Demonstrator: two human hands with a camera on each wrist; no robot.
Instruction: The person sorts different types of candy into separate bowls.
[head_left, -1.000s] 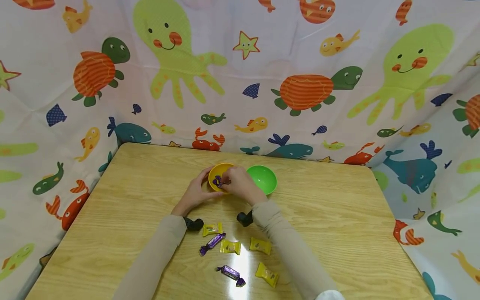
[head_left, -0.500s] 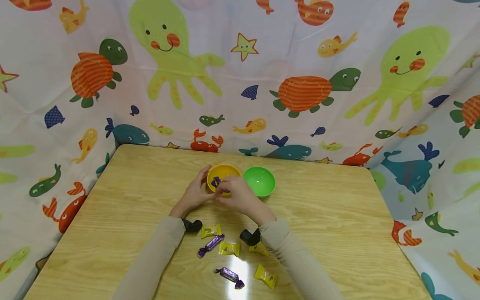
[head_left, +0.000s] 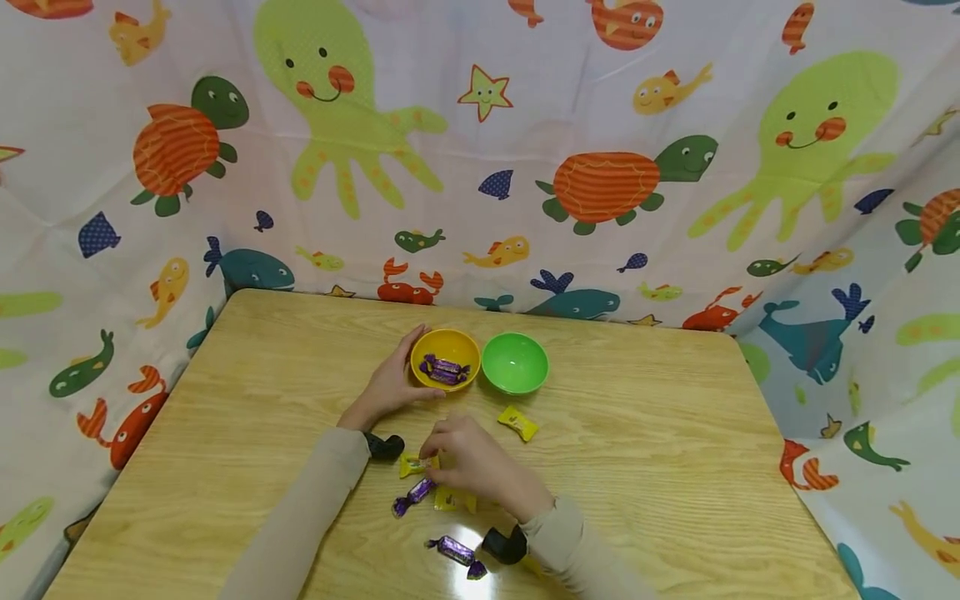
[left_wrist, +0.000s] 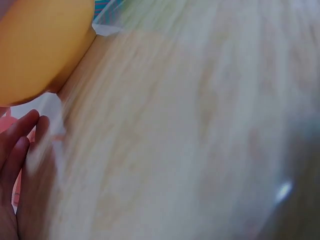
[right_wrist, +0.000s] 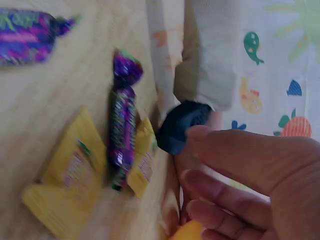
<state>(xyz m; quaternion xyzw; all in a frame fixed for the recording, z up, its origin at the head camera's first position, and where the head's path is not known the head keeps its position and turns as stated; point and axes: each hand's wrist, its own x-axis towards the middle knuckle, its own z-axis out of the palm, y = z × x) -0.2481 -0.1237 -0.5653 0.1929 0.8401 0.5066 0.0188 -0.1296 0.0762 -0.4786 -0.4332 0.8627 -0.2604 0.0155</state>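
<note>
My left hand curves round the left and near sides of the orange bowl, its thumb along the front. Purple-wrapped candies lie inside that bowl. My right hand, bent and holding nothing, hovers above the loose candies. Close to its fingertips are a yellow candy and a purple candy; another yellow candy lies partly beneath the hand. In the right wrist view, thumb and fingers of my right hand stand apart beside a purple candy.
A green bowl stands just right of the orange one. One yellow candy lies in front of it. Nearer the table's front is another purple candy, and a yellow one is mostly hidden under my right sleeve.
My right hand has left the orange bowl and come down toward the loose candies. The bowl's contents are now uncovered, and a yellow candy shows in front of the green bowl.
</note>
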